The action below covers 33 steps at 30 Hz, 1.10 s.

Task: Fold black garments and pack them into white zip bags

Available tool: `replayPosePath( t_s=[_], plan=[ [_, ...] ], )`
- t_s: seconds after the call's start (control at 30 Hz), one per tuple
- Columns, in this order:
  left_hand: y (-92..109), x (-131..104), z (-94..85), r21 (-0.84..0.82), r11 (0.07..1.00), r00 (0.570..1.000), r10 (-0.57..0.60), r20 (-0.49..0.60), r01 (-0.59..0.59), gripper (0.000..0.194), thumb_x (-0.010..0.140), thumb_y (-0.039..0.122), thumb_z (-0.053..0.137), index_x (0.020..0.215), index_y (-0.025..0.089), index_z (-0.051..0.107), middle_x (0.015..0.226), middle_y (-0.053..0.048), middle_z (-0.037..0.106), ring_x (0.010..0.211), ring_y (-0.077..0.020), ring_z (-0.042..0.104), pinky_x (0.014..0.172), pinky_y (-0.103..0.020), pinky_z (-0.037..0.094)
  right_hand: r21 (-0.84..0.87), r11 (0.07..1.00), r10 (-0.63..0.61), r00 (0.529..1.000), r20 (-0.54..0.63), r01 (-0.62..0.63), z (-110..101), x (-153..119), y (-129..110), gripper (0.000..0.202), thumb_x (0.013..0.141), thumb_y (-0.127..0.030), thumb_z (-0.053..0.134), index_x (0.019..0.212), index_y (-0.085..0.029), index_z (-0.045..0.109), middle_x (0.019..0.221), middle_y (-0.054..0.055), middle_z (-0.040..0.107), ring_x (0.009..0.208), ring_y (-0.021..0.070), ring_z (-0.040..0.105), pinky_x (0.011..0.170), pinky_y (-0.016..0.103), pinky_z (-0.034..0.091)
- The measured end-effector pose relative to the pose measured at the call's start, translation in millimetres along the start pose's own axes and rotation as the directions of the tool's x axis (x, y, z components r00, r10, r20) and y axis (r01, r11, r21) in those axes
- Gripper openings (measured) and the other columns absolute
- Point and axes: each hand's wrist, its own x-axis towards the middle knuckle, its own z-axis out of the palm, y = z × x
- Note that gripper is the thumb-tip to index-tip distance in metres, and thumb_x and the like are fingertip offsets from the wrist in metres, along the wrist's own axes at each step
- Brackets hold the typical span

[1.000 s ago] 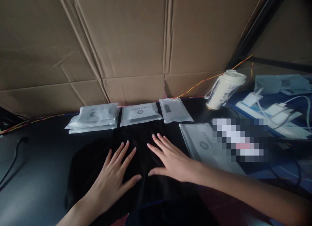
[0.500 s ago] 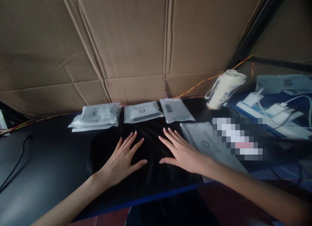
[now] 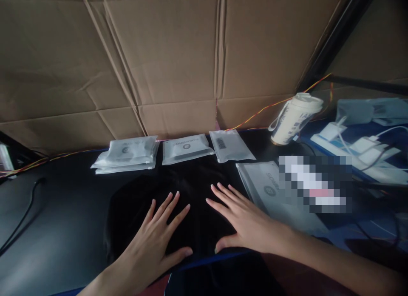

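A dark, soft cloth (image 3: 191,183) lies spread on the black table, its edges hard to tell from the tabletop. My left hand (image 3: 157,234) rests palm down on its left part, fingers spread. On the right part my right hand (image 3: 240,221) lies flat, its fingers apart and its thumb near the table's front edge. Neither hand holds anything. Beside my right forearm is a large frosted zip bag (image 3: 261,183) with a printed logo, partly hidden by the arm. Behind the cloth sit a stack of frosted bags (image 3: 127,153), a single bag (image 3: 188,148) and another with a barcode label (image 3: 231,145).
A white lidded cup (image 3: 295,119) stands at the back right. Right of it are a white power strip (image 3: 357,147) with plugs and more frosted bags (image 3: 371,111). A pixelated patch covers something nearby. A black cable (image 3: 27,213) lies at left; cardboard (image 3: 172,53) rises behind.
Both hands have moved toward the table's front edge, staying flat on the cloth. The cloth now reaches a little farther left and nearer the front.
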Motion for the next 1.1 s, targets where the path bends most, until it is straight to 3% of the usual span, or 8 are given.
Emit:
replayPosePath(
  t_s=[0.13, 0.23, 0.37, 0.63, 0.97, 1.1],
  plan=[
    [-8.9, 23.2, -13.6, -0.015, 0.994, 0.994, -0.106, -0.023, 0.106, 0.059, 0.090, 0.056, 0.043, 0.141, 0.026, 0.039, 0.149, -0.011, 0.036, 0.134, -0.0308, 0.037, 0.108, -0.056, 0.031, 0.020, 0.997, 0.079, 0.992, -0.099, -0.077, -11.1, 24.2, 8.0, 0.077, 0.083, -0.069, 0.039, 0.137, -0.014, 0.045, 0.147, 0.016, 0.036, 0.135, 0.0305, 0.035, 0.109, 0.050, 0.034],
    [-23.6, 47.8, -14.6, 0.023, 0.977, 0.976, -0.211, -0.049, 0.212, 0.060, 0.089, 0.060, 0.040, 0.136, 0.023, 0.047, 0.148, -0.014, 0.037, 0.136, -0.0322, 0.034, 0.110, -0.056, 0.026, -0.005, 0.994, 0.107, 0.984, -0.142, -0.109, -9.6, 48.0, 21.0, 0.072, 0.087, -0.064, 0.040, 0.137, -0.012, 0.046, 0.148, 0.017, 0.034, 0.136, 0.0316, 0.033, 0.109, 0.050, 0.033],
    [-42.3, 62.6, -4.1, 0.075, 0.940, 0.943, -0.333, -0.001, 0.332, 0.072, 0.087, 0.066, 0.037, 0.140, 0.017, 0.042, 0.146, -0.019, 0.038, 0.136, -0.0347, 0.033, 0.108, -0.056, 0.028, -0.063, 0.986, 0.150, 0.984, -0.101, -0.157, 3.7, 62.4, 33.6, 0.078, 0.086, -0.065, 0.041, 0.140, -0.008, 0.041, 0.149, 0.022, 0.029, 0.138, 0.0358, 0.026, 0.109, 0.053, 0.029],
    [-44.2, 50.4, -6.9, 0.089, 0.934, 0.937, -0.348, 0.004, 0.346, 0.073, 0.086, 0.069, 0.034, 0.138, 0.019, 0.044, 0.143, -0.017, 0.043, 0.128, -0.0332, 0.043, 0.100, -0.051, 0.037, -0.159, 0.978, 0.120, 0.989, -0.089, -0.133, 10.8, 49.3, 29.9, 0.076, 0.087, -0.066, 0.035, 0.141, -0.012, 0.040, 0.149, 0.019, 0.031, 0.138, 0.0343, 0.026, 0.110, 0.057, 0.024],
    [-58.1, 68.7, -10.4, 0.015, 0.921, 0.921, -0.390, 0.021, 0.389, 0.067, 0.087, 0.065, 0.035, 0.133, 0.018, 0.050, 0.137, -0.016, 0.049, 0.126, -0.0357, 0.040, 0.097, -0.054, 0.037, -0.155, 0.975, 0.147, 0.984, -0.100, -0.161, 9.2, 51.2, 32.8, 0.076, 0.087, -0.068, 0.033, 0.141, -0.015, 0.039, 0.149, 0.017, 0.031, 0.138, 0.0331, 0.026, 0.110, 0.059, 0.021],
    [-62.1, 68.9, -19.7, -0.093, 0.930, 0.934, -0.354, 0.043, 0.357, 0.059, 0.091, 0.061, 0.033, 0.132, 0.021, 0.050, 0.138, -0.012, 0.047, 0.127, -0.0314, 0.043, 0.101, -0.051, 0.036, -0.136, 0.974, 0.171, 0.980, -0.101, -0.183, 8.8, 52.5, 35.8, 0.075, 0.087, -0.067, 0.034, 0.142, -0.014, 0.038, 0.149, 0.018, 0.031, 0.138, 0.0336, 0.026, 0.109, 0.060, 0.022]
  ],
)
